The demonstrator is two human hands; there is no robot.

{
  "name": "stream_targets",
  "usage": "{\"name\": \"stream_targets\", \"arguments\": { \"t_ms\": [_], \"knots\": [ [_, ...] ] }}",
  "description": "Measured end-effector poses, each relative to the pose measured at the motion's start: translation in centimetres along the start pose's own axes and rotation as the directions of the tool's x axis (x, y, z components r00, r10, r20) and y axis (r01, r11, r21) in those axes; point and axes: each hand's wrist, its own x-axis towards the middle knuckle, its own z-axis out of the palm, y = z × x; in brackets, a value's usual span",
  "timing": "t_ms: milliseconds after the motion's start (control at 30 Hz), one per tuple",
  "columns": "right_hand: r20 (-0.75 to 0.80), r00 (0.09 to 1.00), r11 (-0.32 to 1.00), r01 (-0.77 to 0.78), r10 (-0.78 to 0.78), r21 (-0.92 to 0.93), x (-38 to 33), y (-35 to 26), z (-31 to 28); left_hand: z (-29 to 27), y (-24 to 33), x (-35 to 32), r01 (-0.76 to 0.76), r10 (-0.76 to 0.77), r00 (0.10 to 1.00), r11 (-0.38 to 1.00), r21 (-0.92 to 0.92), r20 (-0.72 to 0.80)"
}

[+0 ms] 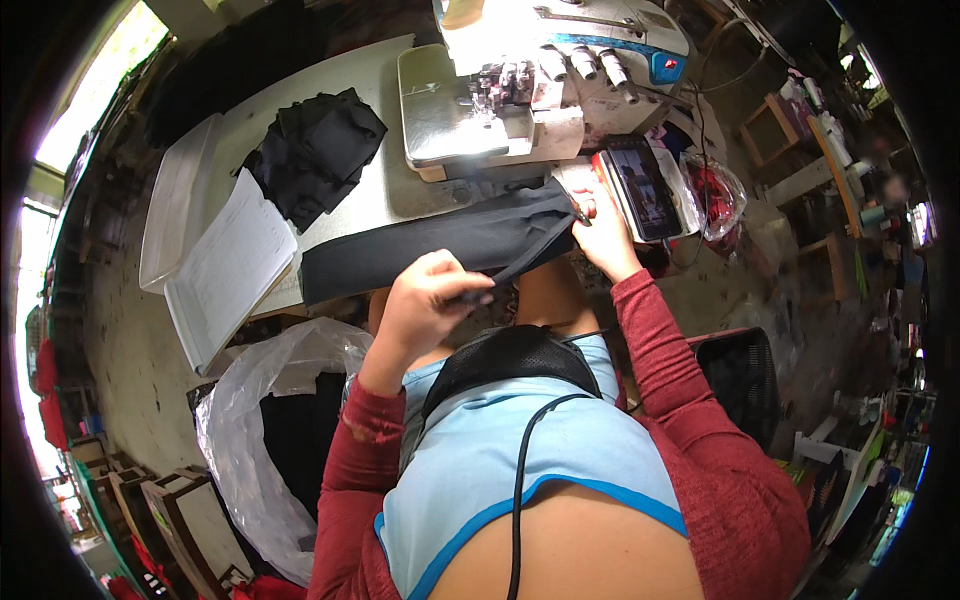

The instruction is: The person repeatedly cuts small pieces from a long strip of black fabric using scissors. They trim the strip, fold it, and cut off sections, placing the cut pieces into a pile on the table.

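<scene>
Mid-frame, below the sewing machine (560, 125), the black cloth (420, 242) stretches over the lower edge of the surface (375, 188). The left hand (432, 292) has its grip pinching a narrow edge; the right hand (606, 238) has its grip grasping the right end.

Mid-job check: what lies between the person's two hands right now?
In the head view, the black cloth lies there, its near edge running as a narrow strip between the left hand and the right hand.
</scene>
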Motion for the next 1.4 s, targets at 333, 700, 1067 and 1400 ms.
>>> {"name": "stream_targets", "arguments": {
  "t_ms": [333,700,1067,1400],
  "knots": [
    [0.046,0.98,0.958,0.2,-0.195,-0.205,-0.5,-2.5,-0.5,0.4,1.4,-1.5,-0.24,0.228,0.967,0.966,0.099,0.113],
    [0.301,0.946,0.646,-0.306,0.122,0.699,5.4,-12.1,1.6,-8.6,-5.8,10.9,0.235,0.216,0.813,0.728,0.644,-0.541],
    [0.086,0.99,0.741,-0.14,0.111,0.656,4.2,-12.0,2.8,-0.3,-3.8,9.4,-0.098,0.229,0.966,0.755,0.648,-0.121],
    [-0.024,0.949,0.949,0.314,-0.313,0.013,3.1,-12.1,4.1,0.5,-3.9,9.9,-0.047,0.226,0.957,0.741,0.67,-0.182]
  ]
}}
